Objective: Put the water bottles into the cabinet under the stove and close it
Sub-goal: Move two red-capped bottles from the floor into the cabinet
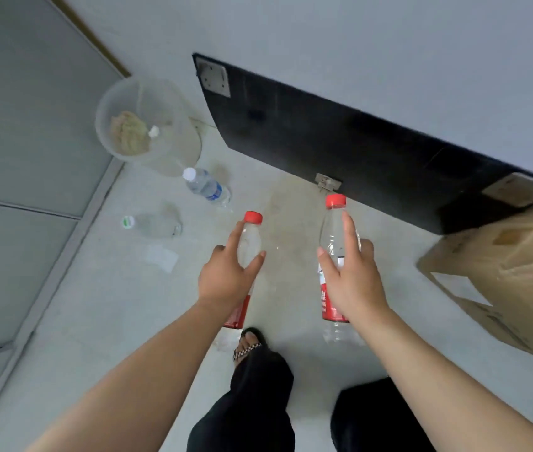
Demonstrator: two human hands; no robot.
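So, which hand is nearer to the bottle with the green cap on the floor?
Left. The left hand holds a red-capped bottle just right of the green-capped bottle; the right hand, holding another, is farther right.

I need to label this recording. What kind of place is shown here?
Probably a home kitchen floor: a dark cabinet door hangs open, a plastic bin stands in the corner, and water bottles lie on the floor.

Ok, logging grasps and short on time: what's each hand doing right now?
Left hand: closed around a red-capped bottle.
Right hand: closed around the other red-capped bottle.
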